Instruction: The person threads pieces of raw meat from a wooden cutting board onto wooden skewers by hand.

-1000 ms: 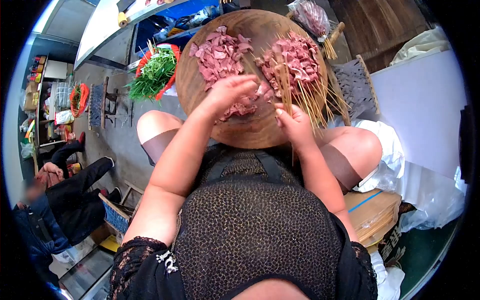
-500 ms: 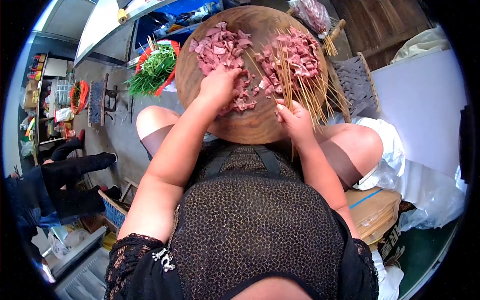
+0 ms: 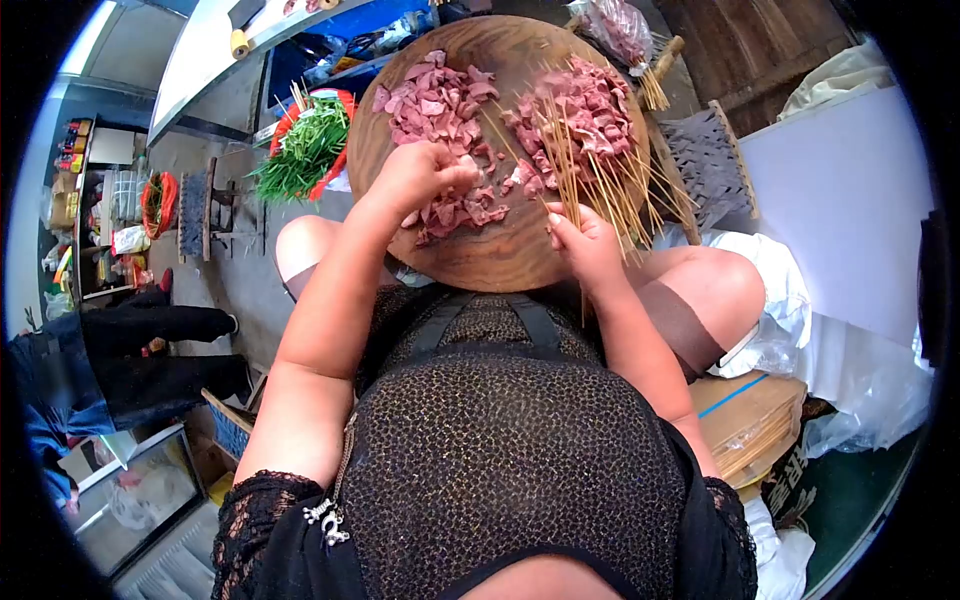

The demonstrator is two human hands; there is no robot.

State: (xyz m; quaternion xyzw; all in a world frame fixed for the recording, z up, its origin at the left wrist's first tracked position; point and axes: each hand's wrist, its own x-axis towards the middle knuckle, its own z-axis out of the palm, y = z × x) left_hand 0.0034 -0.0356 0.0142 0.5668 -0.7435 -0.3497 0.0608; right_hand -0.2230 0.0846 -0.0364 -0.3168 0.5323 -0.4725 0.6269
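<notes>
My left hand [image 3: 418,178] is over the left part of a round wooden board [image 3: 470,265], its fingers pinched on what looks like a small piece of raw meat at the fingertips. Beneath and beyond it lies a loose heap of cut raw meat [image 3: 436,100]. At the board's right front edge, my right hand [image 3: 588,243] is closed around a bunch of bamboo skewers [image 3: 568,165] that point away from me. Skewers threaded with meat [image 3: 590,105] are piled on the right side, their bare ends fanning over the rim.
Left of the board stands a red-lined container of green leaves [image 3: 310,150]. A bag of skewered meat [image 3: 615,30] lies beyond the right edge, near a woven stool [image 3: 705,165]. Another person [image 3: 150,350] is at the far left. Flat cardboard [image 3: 750,420] rests by my right side.
My left hand has lifted slightly off the meat heap and drawn back a little toward me, fingers pinched. My right hand stays nearly still with the skewers. The other person's legs have shifted.
</notes>
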